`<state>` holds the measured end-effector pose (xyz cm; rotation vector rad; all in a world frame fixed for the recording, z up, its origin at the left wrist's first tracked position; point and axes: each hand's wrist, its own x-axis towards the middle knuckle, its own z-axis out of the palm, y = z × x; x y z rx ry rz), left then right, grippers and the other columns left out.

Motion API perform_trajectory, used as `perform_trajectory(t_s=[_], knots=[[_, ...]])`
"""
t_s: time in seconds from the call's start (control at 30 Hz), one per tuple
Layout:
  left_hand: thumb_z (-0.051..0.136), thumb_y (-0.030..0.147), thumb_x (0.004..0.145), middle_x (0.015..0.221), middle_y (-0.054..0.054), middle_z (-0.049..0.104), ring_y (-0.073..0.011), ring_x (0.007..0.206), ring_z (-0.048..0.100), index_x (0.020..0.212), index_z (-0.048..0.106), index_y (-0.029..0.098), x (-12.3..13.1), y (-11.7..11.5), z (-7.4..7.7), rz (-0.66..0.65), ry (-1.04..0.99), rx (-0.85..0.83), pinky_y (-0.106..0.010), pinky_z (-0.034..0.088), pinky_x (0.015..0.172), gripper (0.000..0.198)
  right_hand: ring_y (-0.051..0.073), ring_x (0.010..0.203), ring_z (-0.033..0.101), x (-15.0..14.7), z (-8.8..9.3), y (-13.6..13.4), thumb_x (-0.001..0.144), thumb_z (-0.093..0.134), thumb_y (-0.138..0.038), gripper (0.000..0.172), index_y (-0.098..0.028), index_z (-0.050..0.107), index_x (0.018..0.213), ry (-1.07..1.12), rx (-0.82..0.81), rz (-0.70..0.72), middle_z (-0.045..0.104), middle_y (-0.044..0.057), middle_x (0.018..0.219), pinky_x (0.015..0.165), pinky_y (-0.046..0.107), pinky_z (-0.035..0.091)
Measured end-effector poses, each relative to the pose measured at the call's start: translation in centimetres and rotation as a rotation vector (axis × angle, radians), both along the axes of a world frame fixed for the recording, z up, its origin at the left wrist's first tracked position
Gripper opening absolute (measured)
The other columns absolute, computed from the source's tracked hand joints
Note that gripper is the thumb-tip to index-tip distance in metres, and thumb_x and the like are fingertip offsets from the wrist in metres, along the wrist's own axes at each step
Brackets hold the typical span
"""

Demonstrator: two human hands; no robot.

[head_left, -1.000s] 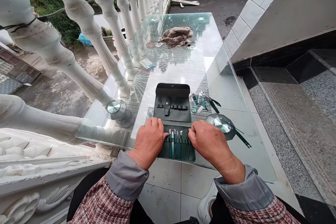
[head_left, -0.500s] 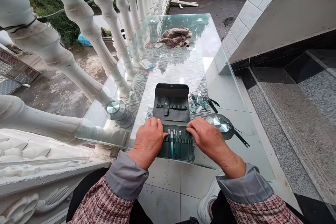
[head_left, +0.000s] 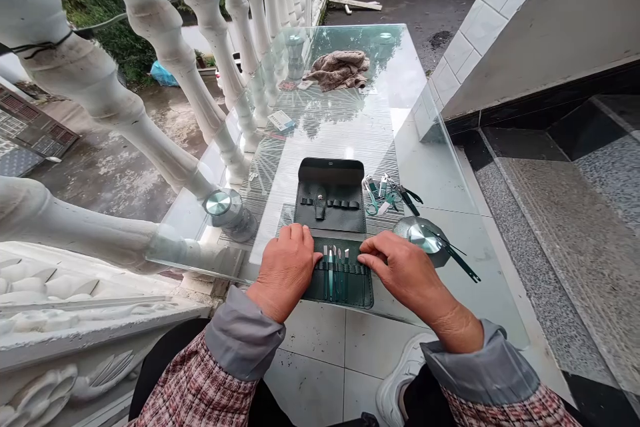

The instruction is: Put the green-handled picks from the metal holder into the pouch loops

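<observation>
A dark green manicure case (head_left: 332, 219) lies unfolded on the glass table. Several slim metal tools (head_left: 336, 277) stand side by side in the elastic loops of its near panel. My left hand (head_left: 286, 267) is closed on that panel's left edge, thumb lying over the inside. At the right edge, the thumb and fingers of my right hand (head_left: 400, 267) are pinched together at the top of a slim tool (head_left: 365, 288), its shaft in the rightmost loops; its tip is hidden. The far panel holds bare loops and a small pouch (head_left: 321, 205).
Nail clippers (head_left: 384, 188) and black-handled nippers (head_left: 410, 199) lie right of the case. Dark tweezers (head_left: 463, 260) rest over a round table support (head_left: 425, 237). Farther back are a crumpled brown cloth (head_left: 337, 70) and a small card box (head_left: 281, 121). A white balustrade (head_left: 200, 87) borders the left.
My right hand's fingers have shifted slightly at the case's right edge, and its wrist has swung a little right. The left hand keeps its place on the case. The view has shifted slightly.
</observation>
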<state>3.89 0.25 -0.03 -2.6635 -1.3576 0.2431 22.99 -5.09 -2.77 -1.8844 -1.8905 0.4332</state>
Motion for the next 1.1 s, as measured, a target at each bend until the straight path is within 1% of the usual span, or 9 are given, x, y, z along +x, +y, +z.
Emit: perform_trajectory(t_s=[0.33, 0.47, 0.57, 0.63, 0.67, 0.7, 0.87, 1.03, 1.1], knots=[[0.05, 0.039, 0.087, 0.093, -0.013, 0.055, -0.0244, 0.086, 0.053, 0.118, 0.051, 0.007, 0.1, 0.0, 0.1, -0.004, 0.024, 0.008, -0.03, 0.041, 0.061, 0.044, 0.015, 0.071, 0.054, -0.1, -0.2, 0.0, 0.081, 0.054, -0.025, 0.01, -0.021, 0.058, 0.073, 0.027, 0.0, 0.019, 0.06, 0.001, 0.076, 0.062, 0.027, 0.039], [0.049, 0.038, 0.087, 0.094, -0.013, 0.055, -0.0246, 0.085, 0.053, 0.117, 0.052, 0.008, 0.0, 0.0, 0.1, -0.003, 0.024, 0.009, -0.03, 0.042, 0.061, 0.043, 0.016, 0.074, 0.055, 0.6, 0.4, 0.1, 0.081, 0.053, -0.025, 0.01, -0.022, 0.06, 0.075, 0.145, -0.005, 0.011, 0.061, 0.001, 0.077, 0.066, 0.028, 0.041], [0.046, 0.038, 0.088, 0.095, -0.013, 0.056, -0.024, 0.085, 0.052, 0.117, 0.051, 0.009, -0.1, 0.0, 0.0, -0.007, 0.025, 0.017, -0.03, 0.042, 0.061, 0.042, 0.016, 0.074, 0.056, 2.3, 1.1, 0.0, 0.08, 0.052, -0.028, 0.012, -0.022, 0.062, 0.078, 0.266, 0.048, -0.119, 0.063, 0.001, 0.08, 0.068, 0.029, 0.043], [0.046, 0.038, 0.089, 0.096, -0.013, 0.056, -0.0237, 0.085, 0.052, 0.119, 0.05, 0.009, -0.1, 0.0, -0.1, -0.011, 0.021, 0.022, -0.03, 0.042, 0.061, 0.042, 0.016, 0.071, 0.056, 3.4, 1.3, -0.3, 0.079, 0.052, -0.031, 0.014, -0.022, 0.062, 0.079, 0.289, 0.09, -0.251, 0.063, 0.002, 0.08, 0.066, 0.03, 0.044], [0.046, 0.037, 0.089, 0.095, -0.013, 0.056, -0.0236, 0.085, 0.052, 0.119, 0.05, 0.009, -0.1, 0.0, -0.2, -0.01, 0.018, 0.021, -0.03, 0.042, 0.061, 0.042, 0.016, 0.07, 0.056, 3.7, 1.3, -0.5, 0.079, 0.052, -0.032, 0.014, -0.022, 0.062, 0.078, 0.29, 0.091, -0.275, 0.063, 0.002, 0.079, 0.064, 0.03, 0.044], [0.046, 0.037, 0.089, 0.095, -0.013, 0.056, -0.0236, 0.084, 0.052, 0.119, 0.05, 0.009, -0.1, 0.0, -0.2, -0.009, 0.016, 0.02, -0.03, 0.042, 0.061, 0.042, 0.016, 0.069, 0.055, 3.9, 1.2, -0.7, 0.079, 0.053, -0.033, 0.014, -0.022, 0.062, 0.078, 0.291, 0.073, -0.263, 0.062, 0.002, 0.078, 0.063, 0.029, 0.043], [0.047, 0.037, 0.088, 0.094, -0.013, 0.055, -0.0244, 0.084, 0.052, 0.117, 0.051, 0.008, -0.1, 0.0, -0.2, -0.011, 0.012, 0.015, -0.031, 0.041, 0.061, 0.042, 0.013, 0.064, 0.05, 2.4, 1.1, -1.6, 0.075, 0.061, -0.031, 0.012, -0.021, 0.054, 0.071, 0.249, -0.081, -0.015, 0.055, -0.001, 0.071, 0.058, 0.026, 0.04], [0.048, 0.038, 0.088, 0.092, -0.013, 0.055, -0.0241, 0.084, 0.052, 0.114, 0.053, 0.008, 0.0, -0.1, -0.2, -0.008, 0.006, 0.017, -0.03, 0.041, 0.06, 0.04, 0.011, 0.061, 0.046, 1.1, 1.8, -1.9, 0.079, 0.058, -0.027, 0.019, -0.02, 0.048, 0.065, 0.239, -0.01, -0.001, 0.051, -0.002, 0.067, 0.057, 0.024, 0.037], [0.049, 0.038, 0.087, 0.092, -0.012, 0.055, -0.0239, 0.084, 0.052, 0.114, 0.053, 0.008, 0.0, -0.1, -0.2, -0.007, 0.003, 0.021, -0.03, 0.041, 0.061, 0.04, 0.011, 0.062, 0.046, 0.8, 1.7, -2.0, 0.077, 0.061, -0.028, 0.02, -0.02, 0.047, 0.066, 0.217, -0.014, 0.048, 0.051, -0.002, 0.068, 0.058, 0.024, 0.037]])
